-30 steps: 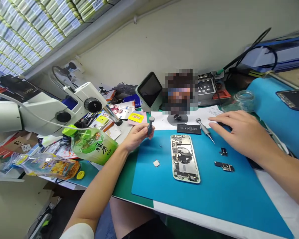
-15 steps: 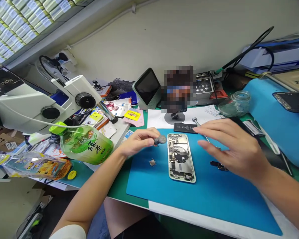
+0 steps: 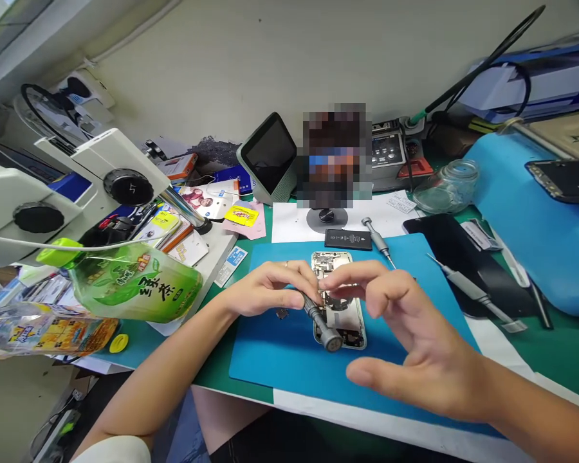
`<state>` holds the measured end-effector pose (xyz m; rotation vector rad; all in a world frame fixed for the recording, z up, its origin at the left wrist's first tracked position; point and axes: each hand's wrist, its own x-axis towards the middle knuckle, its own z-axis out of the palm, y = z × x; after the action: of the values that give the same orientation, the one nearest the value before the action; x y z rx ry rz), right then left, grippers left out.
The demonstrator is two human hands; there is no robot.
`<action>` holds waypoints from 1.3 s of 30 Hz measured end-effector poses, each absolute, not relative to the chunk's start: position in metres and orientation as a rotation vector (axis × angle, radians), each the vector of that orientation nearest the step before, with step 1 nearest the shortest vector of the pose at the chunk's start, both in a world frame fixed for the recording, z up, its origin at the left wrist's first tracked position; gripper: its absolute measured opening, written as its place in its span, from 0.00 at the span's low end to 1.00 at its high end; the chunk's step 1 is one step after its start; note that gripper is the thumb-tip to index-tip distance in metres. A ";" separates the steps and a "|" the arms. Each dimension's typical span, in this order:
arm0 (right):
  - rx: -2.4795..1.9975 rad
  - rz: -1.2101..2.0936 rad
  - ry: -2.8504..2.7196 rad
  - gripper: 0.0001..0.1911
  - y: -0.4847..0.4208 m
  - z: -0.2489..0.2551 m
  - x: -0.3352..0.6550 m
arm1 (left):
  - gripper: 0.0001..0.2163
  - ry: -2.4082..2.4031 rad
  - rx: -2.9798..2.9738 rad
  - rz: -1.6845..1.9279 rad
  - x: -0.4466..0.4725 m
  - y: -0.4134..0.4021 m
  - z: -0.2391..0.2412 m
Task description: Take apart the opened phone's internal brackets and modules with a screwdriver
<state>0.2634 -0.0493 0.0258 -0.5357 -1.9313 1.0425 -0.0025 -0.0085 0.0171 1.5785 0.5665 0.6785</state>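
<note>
My left hand (image 3: pixel 275 287) is closed on a dark grey screwdriver (image 3: pixel 322 326), whose thick round end slants down and toward me. Beneath it an opened phone (image 3: pixel 343 320), its inner boards bare, lies on a blue mat (image 3: pixel 270 354). Just to the right, my right hand (image 3: pixel 415 341) hovers with thumb and fingers spread, nothing held; its fingertips come close to the left hand's fingers and cover part of the phone. A small metal part (image 3: pixel 282 313) sits on the mat by my left fingers.
A black battery (image 3: pixel 348 240) and a grey screwdriver (image 3: pixel 376 235) lie behind the phone. Another screwdriver (image 3: pixel 473 289) rests at right near a dark panel (image 3: pixel 427 235). A green bottle (image 3: pixel 135 283) and a microscope arm (image 3: pixel 116 167) stand left. A glass jar (image 3: pixel 451 186) stands at back right.
My right hand has moved left and toward the screwdriver in my left hand. The screwdriver's thick end has swung down over the phone. The camera view has shifted.
</note>
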 end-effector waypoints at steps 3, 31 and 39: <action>-0.474 0.915 -2.014 0.28 -0.047 0.026 0.260 | 0.10 0.551 1.605 0.665 0.000 -0.011 0.019; -1.140 0.542 -1.887 0.09 0.005 0.036 0.365 | 0.10 1.147 2.652 0.209 0.113 -0.029 0.055; -1.056 0.122 -1.853 0.09 0.004 0.026 0.362 | 0.11 1.260 2.715 -0.008 0.155 -0.004 0.046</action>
<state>0.3619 0.0044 0.0257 -1.0560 -1.8533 0.1221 0.1550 -0.0035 0.0462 2.7149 1.2601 -0.0077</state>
